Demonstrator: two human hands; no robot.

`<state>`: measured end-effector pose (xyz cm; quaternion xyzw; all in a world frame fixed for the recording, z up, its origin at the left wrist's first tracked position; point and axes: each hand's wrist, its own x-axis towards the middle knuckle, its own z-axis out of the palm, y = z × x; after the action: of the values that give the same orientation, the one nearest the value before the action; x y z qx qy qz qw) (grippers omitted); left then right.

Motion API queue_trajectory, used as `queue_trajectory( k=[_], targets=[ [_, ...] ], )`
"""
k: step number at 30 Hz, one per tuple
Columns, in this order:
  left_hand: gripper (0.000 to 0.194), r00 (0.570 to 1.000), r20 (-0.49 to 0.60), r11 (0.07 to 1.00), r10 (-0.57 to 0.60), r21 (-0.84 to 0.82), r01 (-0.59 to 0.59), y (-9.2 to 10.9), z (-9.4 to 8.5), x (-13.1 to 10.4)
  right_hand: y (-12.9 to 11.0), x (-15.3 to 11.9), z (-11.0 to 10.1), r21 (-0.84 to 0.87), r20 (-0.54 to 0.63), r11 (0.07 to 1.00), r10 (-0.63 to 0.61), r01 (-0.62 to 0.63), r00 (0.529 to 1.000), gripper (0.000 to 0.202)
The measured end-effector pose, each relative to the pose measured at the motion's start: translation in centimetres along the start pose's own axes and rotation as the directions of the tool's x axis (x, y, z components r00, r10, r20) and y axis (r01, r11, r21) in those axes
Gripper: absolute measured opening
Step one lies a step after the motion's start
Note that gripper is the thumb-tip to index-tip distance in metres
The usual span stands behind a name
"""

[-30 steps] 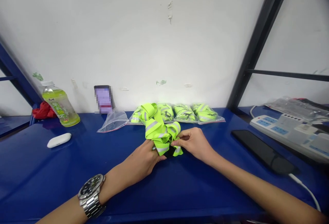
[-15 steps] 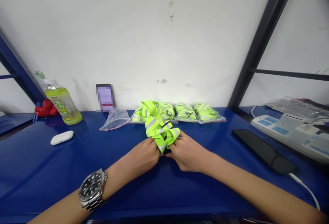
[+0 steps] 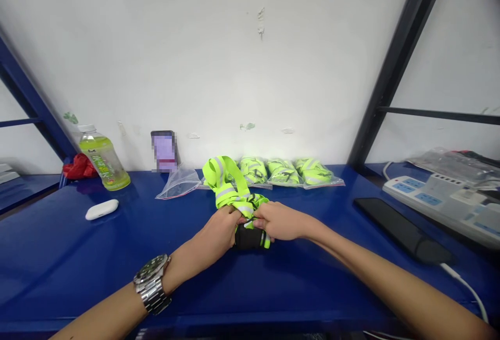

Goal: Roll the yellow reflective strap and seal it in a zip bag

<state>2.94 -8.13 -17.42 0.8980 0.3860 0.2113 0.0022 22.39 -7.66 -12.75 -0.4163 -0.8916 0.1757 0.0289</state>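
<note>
Bunched between my hands is a neon-yellow reflective strap (image 3: 227, 192) with silver bands, looped up at its far end. A black piece (image 3: 249, 237) of it shows at the near end. My left hand (image 3: 223, 229), with a metal watch on the wrist, is closed around the strap's left side. From the right, my right hand (image 3: 284, 220) pinches the strap near its black part; some fingertips are hidden. Just behind lie several clear zip bags (image 3: 282, 171) holding similar folded yellow straps. An unfilled clear zip bag (image 3: 179, 184) rests to their left.
At the left stand a drink bottle (image 3: 104, 159) and a red crumpled bag (image 3: 79, 167), with a white earbud case (image 3: 102, 209) nearer. A phone (image 3: 164, 150) leans on the wall. Rightward are a black phone (image 3: 402, 229) on a cable and a power strip (image 3: 441, 199).
The strap bundle has turned, so its black part now faces me and its loop rises farther left. My right hand has shifted from gripping the side to pinching over the top.
</note>
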Motion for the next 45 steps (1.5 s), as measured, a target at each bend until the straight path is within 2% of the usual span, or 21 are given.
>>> queue_trajectory(
  k=[2,6,8,11,14,17,20,23,25,28,32,35,38,41,43,45],
  targets=[
    [0.019,0.999,-0.038,0.993,-0.005,0.116,0.010,-0.2,0.4,-0.5,-0.1,0.3,-0.3,-0.005,0.037,0.999,0.043,-0.043,0.998,0.028],
    [0.016,0.998,-0.049,0.942,-0.031,0.334,0.046,0.2,0.2,-1.6,-0.6,0.1,-0.2,-0.066,-0.033,0.993,0.099,-0.101,0.995,0.024],
    [0.016,1.000,-0.008,0.923,0.024,0.384,-0.019,0.8,-0.5,-2.1,-0.7,-0.3,0.1,-0.095,-0.094,0.988,0.116,-0.125,0.989,0.026],
    [0.026,0.992,0.058,0.922,0.110,0.367,-0.124,1.9,-2.0,-2.7,-0.6,-0.8,0.7,-0.121,-0.214,0.976,0.151,-0.180,0.965,0.034],
    [0.037,0.993,0.075,0.941,0.091,0.320,-0.110,2.7,-3.2,-3.2,-0.1,-1.4,1.6,-0.121,-0.365,0.987,0.055,-0.106,0.929,0.039],
    [0.037,0.992,0.100,0.941,0.082,0.320,-0.110,2.8,-3.4,-3.5,0.2,-2.1,2.7,-0.121,-0.487,0.993,-0.061,0.002,0.872,0.032],
    [0.036,0.991,0.100,0.920,0.084,0.374,-0.116,2.5,-2.8,-3.4,0.2,-2.9,3.6,-0.133,-0.510,0.985,-0.164,0.111,0.844,0.033],
    [0.035,0.992,0.075,0.918,0.098,0.379,-0.119,2.2,-2.2,-3.1,0.4,-3.4,3.8,-0.231,-0.486,0.945,-0.317,0.230,0.814,0.047],
    [0.036,0.996,0.052,0.932,0.079,0.351,-0.092,2.1,-1.9,-2.7,0.7,-3.3,3.6,-0.282,-0.468,0.929,-0.350,0.238,0.811,0.040],
    [0.038,0.999,0.036,0.963,0.028,0.266,-0.036,2.0,-1.6,-2.1,1.1,-2.9,3.0,-0.245,-0.478,0.954,-0.273,0.172,0.835,0.028],
    [0.033,1.000,-0.003,0.991,-0.026,0.135,0.026,1.5,-1.4,-1.1,0.9,-2.5,1.8,-0.094,-0.473,0.993,-0.107,0.071,0.875,0.039],
    [0.031,0.993,0.019,0.987,-0.118,0.112,0.115,1.5,-1.7,0.1,0.8,-2.4,1.0,0.101,-0.437,0.995,0.057,-0.014,0.898,0.051],
    [0.032,0.969,0.067,0.965,-0.239,0.123,0.230,1.9,-2.4,1.4,1.2,-2.0,0.7,0.343,-0.311,0.933,0.217,-0.104,0.925,0.057],
    [0.038,0.951,0.078,0.951,-0.299,0.099,0.291,2.4,-2.9,2.2,1.6,-1.6,0.3,0.586,-0.124,0.792,0.296,-0.170,0.947,0.059],
    [0.041,0.950,0.063,0.950,-0.306,0.094,0.299,2.5,-2.8,2.2,1.6,-1.2,-0.1,0.655,-0.054,0.727,0.315,-0.204,0.947,0.061],
    [0.039,0.953,0.024,0.944,-0.303,0.145,0.297,2.5,-2.5,1.8,1.4,-0.9,-0.5,0.652,-0.034,0.720,0.343,-0.240,0.939,0.061]
  ],
)
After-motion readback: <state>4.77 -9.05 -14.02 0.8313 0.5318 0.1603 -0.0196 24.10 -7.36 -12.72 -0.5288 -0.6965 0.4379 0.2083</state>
